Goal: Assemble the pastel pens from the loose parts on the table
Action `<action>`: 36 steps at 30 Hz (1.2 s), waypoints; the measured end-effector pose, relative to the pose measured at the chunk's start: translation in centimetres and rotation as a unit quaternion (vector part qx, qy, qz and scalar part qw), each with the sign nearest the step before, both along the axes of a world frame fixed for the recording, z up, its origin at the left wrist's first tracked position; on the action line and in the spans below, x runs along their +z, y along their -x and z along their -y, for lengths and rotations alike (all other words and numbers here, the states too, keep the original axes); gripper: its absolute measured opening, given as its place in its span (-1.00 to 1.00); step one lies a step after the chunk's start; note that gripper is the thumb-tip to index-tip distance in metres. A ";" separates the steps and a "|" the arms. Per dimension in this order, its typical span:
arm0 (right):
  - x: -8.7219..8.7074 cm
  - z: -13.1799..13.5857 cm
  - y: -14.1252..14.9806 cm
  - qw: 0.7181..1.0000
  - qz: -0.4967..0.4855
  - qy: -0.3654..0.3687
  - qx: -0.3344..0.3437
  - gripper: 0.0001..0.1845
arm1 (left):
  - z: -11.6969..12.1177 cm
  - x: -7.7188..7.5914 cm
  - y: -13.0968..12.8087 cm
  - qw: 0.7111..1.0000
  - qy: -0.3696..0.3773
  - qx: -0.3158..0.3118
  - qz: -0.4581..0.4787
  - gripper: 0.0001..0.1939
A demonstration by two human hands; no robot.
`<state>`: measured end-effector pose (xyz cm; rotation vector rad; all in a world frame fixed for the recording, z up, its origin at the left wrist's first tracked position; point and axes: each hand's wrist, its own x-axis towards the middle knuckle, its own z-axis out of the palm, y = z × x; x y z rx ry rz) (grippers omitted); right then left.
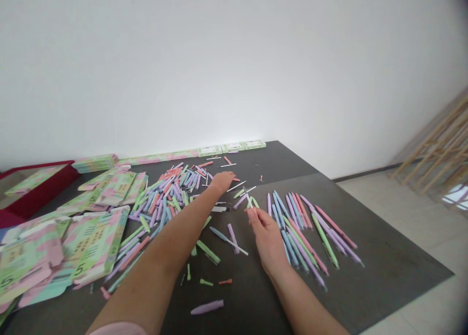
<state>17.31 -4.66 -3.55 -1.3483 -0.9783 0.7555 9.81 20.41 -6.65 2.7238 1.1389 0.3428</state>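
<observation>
My right hand pinches a slim white pen refill upright between thumb and fingertips, with light green pen parts right beside the fingertips. My left hand reaches across to the right edge of a heap of pastel pen parts; its fingertips point down and what they touch is hidden. Loose white refills lie beside it. Between my arms rest a blue pen piece with a refill, a green barrel and small green and red end pieces.
Assembled-looking pens lie in rows on the dark table at right. Flattened pastel cartons and a red box fill the left. Small boxes line the wall. A purple barrel lies in front. Wooden slats stand far right.
</observation>
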 end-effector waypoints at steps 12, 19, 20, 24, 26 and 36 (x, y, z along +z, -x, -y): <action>0.2 0.2 0.0 1.000 0.023 -0.002 -0.005 -0.64 | 2.5 2.3 1.0 0.976 0.084 0.067 0.189 -0.76; 0.1 0.3 0.3 0.993 0.119 0.001 0.010 -0.62 | 11.7 5.9 5.6 0.754 0.396 0.027 0.524 -0.81; 0.1 0.3 0.3 0.991 0.131 0.003 0.014 -0.62 | 12.8 6.3 6.2 0.709 0.436 0.028 0.554 -0.84; -0.1 0.3 0.6 0.986 0.165 0.007 0.029 -0.63 | 15.3 7.5 7.4 0.629 0.491 0.041 0.602 -0.90; -0.3 0.2 0.7 0.983 0.178 0.007 0.033 -0.64 | 15.7 7.9 7.4 0.623 0.494 0.042 0.605 -0.92; -0.9 -0.2 0.5 0.976 0.218 -0.002 0.031 -0.64 | 16.5 8.3 7.0 0.705 0.447 0.036 0.549 -0.86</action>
